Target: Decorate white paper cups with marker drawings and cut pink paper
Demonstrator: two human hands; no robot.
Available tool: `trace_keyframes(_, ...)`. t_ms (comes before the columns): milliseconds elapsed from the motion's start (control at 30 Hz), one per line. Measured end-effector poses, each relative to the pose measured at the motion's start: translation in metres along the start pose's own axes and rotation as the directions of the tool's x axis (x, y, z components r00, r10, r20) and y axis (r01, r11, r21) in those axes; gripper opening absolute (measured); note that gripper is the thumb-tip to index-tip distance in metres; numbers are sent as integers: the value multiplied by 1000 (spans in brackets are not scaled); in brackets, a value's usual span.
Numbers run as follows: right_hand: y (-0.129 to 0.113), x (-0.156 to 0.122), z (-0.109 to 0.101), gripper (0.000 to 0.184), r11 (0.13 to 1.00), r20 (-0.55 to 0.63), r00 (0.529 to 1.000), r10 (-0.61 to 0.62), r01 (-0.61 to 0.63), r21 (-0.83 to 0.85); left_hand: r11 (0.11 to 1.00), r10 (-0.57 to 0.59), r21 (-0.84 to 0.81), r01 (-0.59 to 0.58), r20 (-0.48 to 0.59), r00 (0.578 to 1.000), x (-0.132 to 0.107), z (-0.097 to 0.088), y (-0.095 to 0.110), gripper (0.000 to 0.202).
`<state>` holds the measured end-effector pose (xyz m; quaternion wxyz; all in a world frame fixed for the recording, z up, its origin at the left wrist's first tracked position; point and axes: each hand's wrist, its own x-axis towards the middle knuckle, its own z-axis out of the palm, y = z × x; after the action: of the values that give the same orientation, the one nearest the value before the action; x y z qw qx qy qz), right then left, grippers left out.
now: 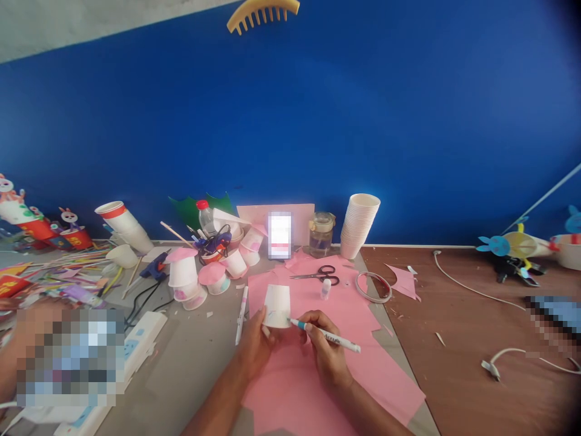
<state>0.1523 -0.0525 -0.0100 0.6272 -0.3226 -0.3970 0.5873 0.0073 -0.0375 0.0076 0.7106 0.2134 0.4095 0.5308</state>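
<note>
Looks like smooth paper on the cup (278,301), matt paper on the pink sheet (379,375) below the cup, smooth plastic on the marker (347,344) right of the cup.

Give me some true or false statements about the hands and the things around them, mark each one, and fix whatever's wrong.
1. The right hand holds a marker. True.
2. The scissors are in the left hand. False: they lie on the pink paper, and the left hand holds a white cup.
3. The marker's tip end points toward the cup. True.
4. The bottle has a green cap. False: its cap is red.
5. The cup stack stands to the left of the jar. False: it stands to the right.
</note>
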Motion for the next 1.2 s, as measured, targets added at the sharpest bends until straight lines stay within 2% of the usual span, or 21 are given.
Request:
trace_keyframes(100, 0, 0, 0, 16, 1000, -20, 999, 27, -27, 10, 1000, -8, 2, 8, 20, 1000, -1, 0, 0, 40)
trace_keyframes(300, -1, -1, 0, 13, 1000, 15, 1000, 4, -4, 19, 1000, -9, 7, 9, -8, 1000, -2, 4, 2, 42)
trace_keyframes(467, -2, -1, 1, 13, 1000, -21, 999, 25, -25, 4, 999, -1, 32, 1, 2, 1000, -2, 3, 2, 43)
trace_keyframes(667, 1, 0, -2, 12, 999, 27, 999, 43, -43, 22, 1000, -13, 23, 13, 4, 1000, -2, 3, 2, 44)
trace_keyframes(867, 0, 1, -2, 13, 1000, 7, 1000, 26, -26, 1, 1000, -4, 2, 4, -15, 1000, 0, 2, 2, 42)
trace_keyframes(1033, 0, 1, -2, 10, 996, 48, 995, 82, -84, 37, 1000, -8, -26, 9, 14, 1000, 0, 2, 2, 39)
trace_keyframes(1200, 0, 1, -1, 13, 998, 18, 998, 52, -52, 26, 1000, 6, -2, -6, -6, 1000, -1, 2, 2, 39)
